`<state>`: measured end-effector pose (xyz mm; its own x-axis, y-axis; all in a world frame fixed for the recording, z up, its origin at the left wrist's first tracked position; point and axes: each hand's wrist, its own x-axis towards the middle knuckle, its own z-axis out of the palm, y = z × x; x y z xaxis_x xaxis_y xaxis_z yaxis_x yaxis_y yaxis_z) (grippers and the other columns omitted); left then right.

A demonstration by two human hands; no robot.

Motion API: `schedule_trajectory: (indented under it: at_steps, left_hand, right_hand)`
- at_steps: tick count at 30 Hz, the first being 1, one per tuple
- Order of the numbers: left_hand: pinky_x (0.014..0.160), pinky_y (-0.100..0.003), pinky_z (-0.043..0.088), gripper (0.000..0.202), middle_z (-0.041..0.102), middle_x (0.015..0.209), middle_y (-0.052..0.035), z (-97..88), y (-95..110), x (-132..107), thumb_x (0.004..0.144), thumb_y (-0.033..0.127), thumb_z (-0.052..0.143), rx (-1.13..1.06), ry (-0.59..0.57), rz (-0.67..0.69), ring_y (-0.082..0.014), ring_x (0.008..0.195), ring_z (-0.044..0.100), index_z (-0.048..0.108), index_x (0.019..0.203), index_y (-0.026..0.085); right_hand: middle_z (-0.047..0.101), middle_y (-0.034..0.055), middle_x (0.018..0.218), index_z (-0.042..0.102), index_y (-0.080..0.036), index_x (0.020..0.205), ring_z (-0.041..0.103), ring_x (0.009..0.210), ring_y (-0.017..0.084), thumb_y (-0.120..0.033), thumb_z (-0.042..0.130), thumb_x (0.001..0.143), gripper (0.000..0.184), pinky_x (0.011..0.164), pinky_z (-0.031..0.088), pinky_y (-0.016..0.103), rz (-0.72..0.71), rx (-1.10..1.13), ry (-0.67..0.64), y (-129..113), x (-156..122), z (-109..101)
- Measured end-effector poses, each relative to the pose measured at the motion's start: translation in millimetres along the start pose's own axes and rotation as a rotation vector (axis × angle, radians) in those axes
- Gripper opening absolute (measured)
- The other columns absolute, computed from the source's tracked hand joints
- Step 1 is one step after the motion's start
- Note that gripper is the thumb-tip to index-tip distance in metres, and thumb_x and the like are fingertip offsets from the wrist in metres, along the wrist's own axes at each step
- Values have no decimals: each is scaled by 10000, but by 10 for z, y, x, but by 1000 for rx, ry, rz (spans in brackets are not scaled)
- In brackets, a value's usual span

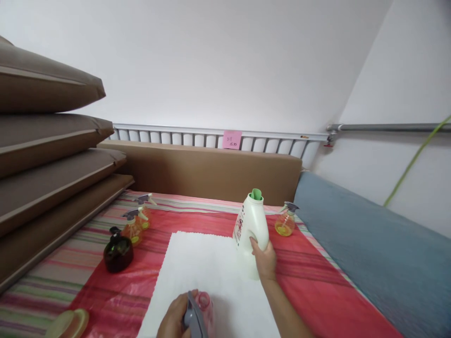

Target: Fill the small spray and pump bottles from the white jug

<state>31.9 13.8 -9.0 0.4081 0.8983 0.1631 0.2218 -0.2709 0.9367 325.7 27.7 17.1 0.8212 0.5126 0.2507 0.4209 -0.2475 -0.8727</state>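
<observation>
My right hand [265, 259] is wrapped round the lower body of a tall white bottle [251, 225] with an open green spout, which stands upright on a white cloth [197, 277]. My left hand [174, 319] is at the bottom edge and grips a small pink spray bottle [203, 305] by its grey trigger head. The cloth lies on a red plastic sheet [299, 277] over a striped cover.
Two small orange spray bottles [136, 225] and a dark round bottle [118, 253] stand at the left. Another orange spray bottle [286, 220] stands at the right. A green lid [70, 323] lies near left. Brown cushions [45, 155] stack at the left; a blue blanket [369, 253] lies at the right.
</observation>
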Motion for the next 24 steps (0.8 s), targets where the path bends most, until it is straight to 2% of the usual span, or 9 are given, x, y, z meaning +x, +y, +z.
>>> schedule_trajectory:
  at_steps: [4, 6, 8, 9, 12, 16, 18, 20, 24]
  left_hand:
    - [894, -352, 460, 366, 664, 1062, -93, -33, 64, -17, 695, 264, 634, 6, -28, 3, -269, 997, 596, 643, 1055, 201]
    - [896, -352, 448, 348, 667, 1046, -91, -50, 88, -25, 697, 195, 595, 23, -52, 11, -261, 994, 591, 646, 1042, 189]
    - [873, -344, 449, 343, 672, 1012, -87, -60, 108, -28, 683, 150, 570, 46, -52, 13, -254, 966, 594, 652, 1015, 182]
    - [860, -337, 451, 338, 675, 992, -82, -61, 116, -28, 674, 133, 564, 58, -44, 13, -248, 947, 597, 655, 996, 182]
    - [823, -312, 448, 329, 675, 933, -61, -56, 132, -32, 656, 83, 536, 96, -37, 30, -224, 890, 600, 655, 944, 187]
    - [777, -287, 447, 308, 676, 894, -51, -52, 135, -54, 657, 75, 526, 113, -32, 39, -211, 847, 603, 644, 919, 184]
    - [778, -286, 449, 302, 681, 915, -55, -60, 131, -66, 667, 97, 539, 120, -39, 37, -216, 863, 607, 641, 936, 187]
    - [783, -289, 452, 305, 684, 934, -55, -75, 128, -74, 672, 118, 553, 144, -43, 28, -219, 874, 609, 640, 955, 193]
    - [778, -292, 459, 355, 690, 974, -56, -125, 152, -78, 664, 167, 602, 202, -55, -16, -219, 866, 621, 632, 1017, 189]
  right_hand:
    - [672, 167, 899, 542, -117, 972, 637, 801, 302, -575, 557, 625, 574, 672, 488, 376, -28, -2, 38, 5, 4, -121]
    - [594, 214, 1128, 494, -104, 1109, 572, 1009, 321, -549, 544, 646, 644, 813, 453, 410, -83, 10, 88, -55, -135, -231]
    - [522, 200, 1251, 450, -129, 1188, 521, 1105, 297, -524, 520, 694, 636, 887, 421, 399, -150, 43, 87, -165, -410, -350]
    - [560, 174, 1212, 473, -151, 1166, 554, 1061, 275, -514, 509, 721, 576, 869, 437, 379, -185, 67, 38, -234, -592, -405]
    - [681, 109, 938, 591, -185, 932, 632, 862, 238, -471, 511, 772, 337, 790, 472, 340, -244, 115, -305, -442, -1203, -505]
    - [704, 49, 813, 578, -214, 946, 657, 730, 205, -422, 499, 809, 262, 681, 493, 293, -198, 141, -626, -595, -1791, -441]
    - [710, 25, 755, 562, -230, 935, 657, 650, 208, -397, 528, 788, 225, 609, 491, 290, -142, 145, -703, -609, -1927, -346]
    - [710, 11, 723, 556, -247, 898, 651, 603, 219, -338, 570, 743, 180, 561, 483, 296, -114, 149, -714, -611, -1993, -242]
    - [671, -8, 612, 550, -260, 797, 634, 540, 218, -264, 497, 761, 64, 520, 467, 296, -132, 175, -715, -666, -2021, -123]
